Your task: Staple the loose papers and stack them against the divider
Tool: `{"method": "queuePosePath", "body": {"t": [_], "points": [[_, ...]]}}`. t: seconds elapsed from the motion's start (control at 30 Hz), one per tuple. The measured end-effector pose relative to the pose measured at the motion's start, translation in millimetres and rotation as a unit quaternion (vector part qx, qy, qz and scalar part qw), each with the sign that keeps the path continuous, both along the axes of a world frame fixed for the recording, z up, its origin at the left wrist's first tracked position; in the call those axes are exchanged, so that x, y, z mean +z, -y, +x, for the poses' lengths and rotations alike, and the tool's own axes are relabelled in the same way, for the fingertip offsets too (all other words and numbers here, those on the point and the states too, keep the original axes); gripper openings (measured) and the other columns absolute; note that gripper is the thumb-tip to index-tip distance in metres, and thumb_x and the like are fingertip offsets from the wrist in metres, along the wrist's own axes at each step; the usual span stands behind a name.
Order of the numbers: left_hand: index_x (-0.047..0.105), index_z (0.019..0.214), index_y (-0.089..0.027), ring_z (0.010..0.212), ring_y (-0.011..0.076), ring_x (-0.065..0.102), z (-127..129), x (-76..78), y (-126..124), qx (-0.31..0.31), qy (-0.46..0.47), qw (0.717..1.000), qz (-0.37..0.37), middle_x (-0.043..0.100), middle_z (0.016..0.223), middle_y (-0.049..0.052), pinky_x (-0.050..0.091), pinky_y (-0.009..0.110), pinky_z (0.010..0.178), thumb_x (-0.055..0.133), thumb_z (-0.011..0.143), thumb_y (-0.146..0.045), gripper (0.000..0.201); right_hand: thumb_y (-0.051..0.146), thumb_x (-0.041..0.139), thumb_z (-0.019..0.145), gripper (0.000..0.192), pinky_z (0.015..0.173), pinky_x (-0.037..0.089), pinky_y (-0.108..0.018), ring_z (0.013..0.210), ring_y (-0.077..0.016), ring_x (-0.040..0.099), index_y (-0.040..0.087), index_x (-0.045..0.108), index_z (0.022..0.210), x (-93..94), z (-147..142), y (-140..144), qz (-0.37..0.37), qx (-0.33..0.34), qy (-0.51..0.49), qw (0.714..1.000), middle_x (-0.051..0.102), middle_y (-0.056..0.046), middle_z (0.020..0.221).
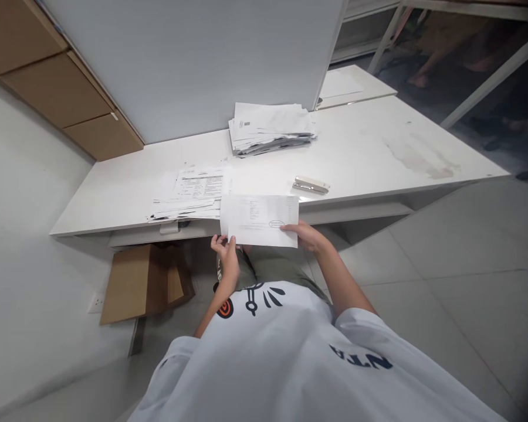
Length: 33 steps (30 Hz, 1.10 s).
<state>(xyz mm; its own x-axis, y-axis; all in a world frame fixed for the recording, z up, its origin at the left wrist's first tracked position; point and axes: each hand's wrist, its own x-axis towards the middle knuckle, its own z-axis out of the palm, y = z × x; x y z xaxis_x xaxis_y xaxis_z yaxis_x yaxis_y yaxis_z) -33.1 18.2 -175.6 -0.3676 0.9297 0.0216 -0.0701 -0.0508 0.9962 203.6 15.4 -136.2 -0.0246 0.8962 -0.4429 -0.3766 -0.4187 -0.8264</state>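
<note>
A white worktop (378, 146) carries a tall paper stack (270, 129) at its far edge, a looser pile (189, 196) at the near edge, and a stapler (311, 185). Over the near edge, the left hand (226, 252) and right hand (305, 234) pinch a folded sheet (259, 220) by its lower corners; keeping the edges aligned would keep the fold crisp. An open cardboard box (141, 281) on the floor shows no contents.

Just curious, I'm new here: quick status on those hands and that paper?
Left hand and right hand both grip a printed sheet at the desk edge. Paper stack left of it, stapler right. Nothing blocking.
</note>
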Motion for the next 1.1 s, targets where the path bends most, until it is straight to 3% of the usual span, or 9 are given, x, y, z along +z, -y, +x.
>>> {"method": "queuePosePath", "body": {"t": [0.13,0.27,0.37,0.53,0.67,0.87,0.97,1.1], "points": [[0.03,0.138,-0.028,0.095,0.0151,0.063,-12.9,3.9,-14.0,-0.005,0.005,0.999,-0.047,0.047,0.134,0.013,0.052,0.024,0.073,0.062,0.087,-0.031,0.061,0.015,0.076,0.066,0.031,0.094,0.056,-0.044,0.101,-0.0305,0.069,0.015,0.071,0.097,-4.0,11.6,2.5,0.016,-0.024,0.026,0.999,0.073,-0.012,0.109],[0.055,0.123,-0.017,0.107,0.0243,0.062,-25.1,11.2,-24.2,-0.167,-0.056,0.984,-0.023,0.061,0.123,0.014,0.053,0.033,0.087,0.068,0.08,-0.048,0.054,0.019,0.081,0.062,0.036,0.096,0.054,-0.045,0.103,-0.0312,0.068,0.015,0.07,0.096,-4.9,10.8,-1.2,0.046,-0.041,0.048,0.997,0.072,-0.012,0.111],[0.058,0.117,-0.017,0.109,0.0271,0.062,-25.0,13.0,-23.6,-0.235,-0.085,0.968,-0.018,0.065,0.12,0.013,0.051,0.038,0.094,0.068,0.079,-0.052,0.052,0.025,0.084,0.06,0.043,0.097,0.052,-0.046,0.105,-0.0311,0.066,0.016,0.069,0.1,-7.6,8.4,-3.0,0.064,-0.047,0.077,0.994,0.071,-0.012,0.115],[0.047,0.132,-0.02,0.126,0.0246,0.051,-13.8,10.2,-19.4,-0.237,-0.107,0.965,-0.003,0.055,0.136,0.011,0.043,0.037,0.106,0.057,0.089,-0.039,0.049,0.04,0.078,0.068,0.058,0.099,0.05,-0.047,0.113,-0.0299,0.062,0.018,0.061,0.119,-17.2,9.9,0.3,0.104,-0.078,0.117,0.985,0.064,-0.012,0.128],[0.04,0.138,-0.019,0.124,0.0274,0.053,-8.2,8.7,-22.8,-0.26,-0.097,0.961,-0.016,0.055,0.134,0.012,0.046,0.042,0.103,0.059,0.08,-0.022,0.061,0.032,0.076,0.066,0.058,0.105,0.045,-0.047,0.12,-0.0293,0.058,0.019,0.06,0.121,-16.3,17.2,4.6,0.128,-0.053,0.158,0.978,0.062,-0.01,0.131],[0.038,0.141,-0.021,0.132,0.027,0.046,-9.5,14.8,-27.6,-0.271,-0.128,0.954,-0.004,0.051,0.141,0.009,0.036,0.043,0.112,0.052,0.066,-0.007,0.077,0.026,0.075,0.068,0.035,0.101,0.047,-0.048,0.11,-0.0298,0.063,0.019,0.069,0.102,-3.6,24.3,6.3,0.107,-0.02,0.176,0.978,0.072,-0.007,0.112],[0.043,0.137,-0.021,0.129,0.0268,0.05,-8.5,16.6,-27.4,-0.264,-0.142,0.954,-0.01,0.055,0.138,0.008,0.039,0.041,0.111,0.053,0.072,-0.009,0.067,0.029,0.076,0.072,0.021,0.097,0.049,-0.047,0.103,-0.03,0.066,0.017,0.072,0.089,-2.2,26.5,7.0,0.085,-0.018,0.191,0.978,0.074,-0.008,0.103],[0.044,0.135,-0.02,0.129,0.0252,0.049,-7.0,13.4,-27.2,-0.24,-0.143,0.96,0.006,0.053,0.139,0.01,0.038,0.04,0.111,0.052,0.088,-0.026,0.048,0.033,0.078,0.073,0.02,0.088,0.053,-0.044,0.094,-0.0295,0.068,0.016,0.073,0.083,-4.0,27.6,8.2,0.062,-0.02,0.204,0.977,0.075,-0.009,0.097]]}}
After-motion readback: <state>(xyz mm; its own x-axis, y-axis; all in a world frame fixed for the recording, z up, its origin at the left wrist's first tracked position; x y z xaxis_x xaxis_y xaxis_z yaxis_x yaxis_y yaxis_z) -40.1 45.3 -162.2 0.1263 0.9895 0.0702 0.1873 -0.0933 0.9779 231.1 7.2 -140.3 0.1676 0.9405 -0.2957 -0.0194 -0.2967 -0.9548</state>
